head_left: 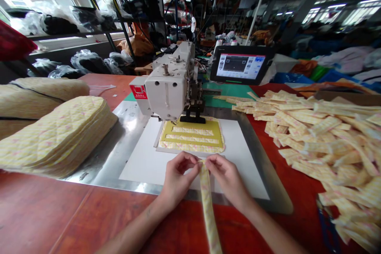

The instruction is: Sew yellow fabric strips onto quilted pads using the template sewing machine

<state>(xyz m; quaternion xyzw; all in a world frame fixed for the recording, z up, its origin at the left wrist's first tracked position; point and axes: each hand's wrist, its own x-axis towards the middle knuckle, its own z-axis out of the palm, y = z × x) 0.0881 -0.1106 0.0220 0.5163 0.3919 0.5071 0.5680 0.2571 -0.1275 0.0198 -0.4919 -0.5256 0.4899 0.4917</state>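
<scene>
The left hand (178, 178) and right hand (228, 180) pinch the end of a pale-yellow quilted fabric strip (208, 214) in front of the white industrial sewing machine (166, 91). A white board (143, 162) spans the gap to the machine; loose quilted strips (321, 139) lie right of it, stacked quilted pads (59, 139) left.

The bare left hand (180, 176) and right hand (228, 180) sit close together, backs upward, their curled fingers (190, 162) pinching inward at the tips. The left forearm (139, 228) and right forearm (268, 226) angle in from opposite lower corners, wrists gently bent.
</scene>
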